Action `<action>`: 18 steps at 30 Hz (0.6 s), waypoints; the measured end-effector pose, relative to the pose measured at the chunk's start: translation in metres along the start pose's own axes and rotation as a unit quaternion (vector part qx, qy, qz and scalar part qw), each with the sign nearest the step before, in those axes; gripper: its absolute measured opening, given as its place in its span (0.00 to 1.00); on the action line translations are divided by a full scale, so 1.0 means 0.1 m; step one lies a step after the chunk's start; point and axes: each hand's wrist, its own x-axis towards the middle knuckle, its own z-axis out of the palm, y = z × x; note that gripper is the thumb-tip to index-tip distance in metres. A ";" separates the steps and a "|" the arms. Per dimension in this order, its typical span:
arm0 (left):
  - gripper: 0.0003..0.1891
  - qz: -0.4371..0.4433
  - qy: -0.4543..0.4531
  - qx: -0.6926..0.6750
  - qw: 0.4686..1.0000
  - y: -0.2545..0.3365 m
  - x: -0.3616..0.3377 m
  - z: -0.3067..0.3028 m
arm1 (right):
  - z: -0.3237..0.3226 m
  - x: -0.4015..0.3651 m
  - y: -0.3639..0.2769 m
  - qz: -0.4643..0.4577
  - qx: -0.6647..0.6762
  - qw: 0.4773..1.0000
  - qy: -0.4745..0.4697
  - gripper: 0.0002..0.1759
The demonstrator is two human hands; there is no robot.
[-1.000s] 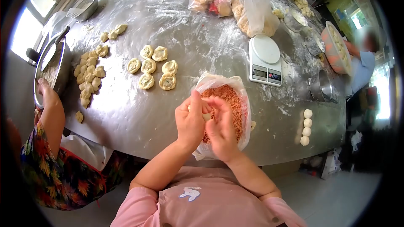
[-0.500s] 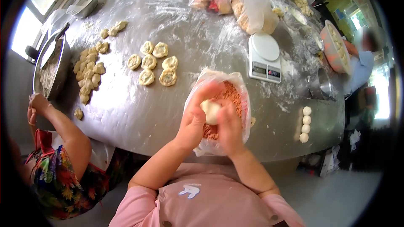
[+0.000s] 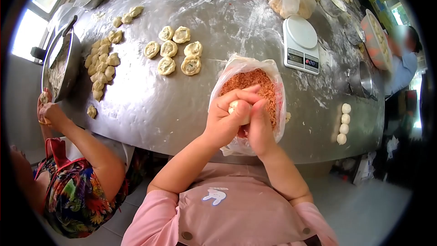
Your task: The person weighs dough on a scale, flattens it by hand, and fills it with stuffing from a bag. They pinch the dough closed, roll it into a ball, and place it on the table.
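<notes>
A pale dough ball (image 3: pixel 234 106) sits between my two hands, partly hidden by the fingers. My left hand (image 3: pixel 224 119) is wrapped round it from the left, thumb on top. From the right, my right hand (image 3: pixel 261 130) closes against the ball with its fingers pressed together. Both hands hover over a clear plastic bag (image 3: pixel 221 74), spread open and holding a reddish-brown crumbly filling (image 3: pixel 248 79). To the right, several smooth white dough balls (image 3: pixel 344 125) lie in a row. Beyond the bag on the left are several round filled dough pieces (image 3: pixel 168 48).
On the floury metal table (image 3: pixel 150 109) stand a white kitchen scale (image 3: pixel 300 41), plastic bags (image 3: pixel 291 0) and a metal pot (image 3: pixel 359 79). Small dough lumps (image 3: pixel 102 64) lie left, near a large metal bowl (image 3: pixel 68 68). A co-worker's hand (image 3: pixel 55 116) is beside that bowl; another person stands far right.
My hands have closed more tightly round the dough ball, covering more of it. The view has shifted, so the table items appear higher and further right. The co-worker's hands at left have moved.
</notes>
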 end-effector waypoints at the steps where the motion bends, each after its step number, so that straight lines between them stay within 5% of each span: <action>1: 0.28 -0.006 0.040 0.013 0.999 -0.01 -0.01 0.00 | 0.05 0.01 0.05 -0.059 -0.047 0.997 0.019 0.29; 3: 0.26 -0.020 0.100 0.030 0.994 -0.02 0.00 0.04 | 0.15 0.04 0.10 -0.176 -0.150 0.970 0.076 0.25; 4: 0.17 -0.009 0.123 0.009 0.992 -0.04 -0.01 0.05 | 0.10 0.00 0.05 -0.142 -0.122 0.981 0.055 0.22; 6: 0.32 0.057 0.066 0.008 0.996 -0.12 0.00 0.03 | 0.03 -0.05 0.01 -0.055 -0.044 0.997 0.029 0.24; 7: 0.45 0.001 0.086 -0.052 0.995 -0.05 0.02 0.12 | -0.03 -0.05 -0.04 -0.009 -0.007 1.000 0.020 0.25; 8: 0.51 0.036 0.150 -0.116 0.981 -0.05 0.09 0.29 | -0.08 -0.06 -0.09 0.038 0.030 0.999 0.015 0.26; 10: 0.48 -0.032 0.043 0.022 0.998 -0.09 0.06 0.13 | -0.16 -0.03 -0.08 0.058 0.006 0.998 -0.009 0.29; 12: 0.47 -0.102 -0.030 0.142 0.984 -0.19 0.08 0.04 | -0.10 0.03 0.00 -0.120 -0.046 0.990 0.053 0.29; 15: 0.49 -0.099 0.002 0.122 0.988 -0.25 0.12 0.27 | -0.31 -0.11 -0.15 -0.075 0.000 0.995 0.071 0.28; 17: 0.48 -0.060 -0.008 0.051 0.997 -0.24 0.13 0.51 | -0.68 -0.17 -0.21 0.049 0.111 0.991 0.046 0.25; 18: 0.50 -0.050 0.009 0.033 0.998 -0.28 0.16 0.55 | -0.99 -0.19 -0.17 0.015 0.128 0.990 0.053 0.23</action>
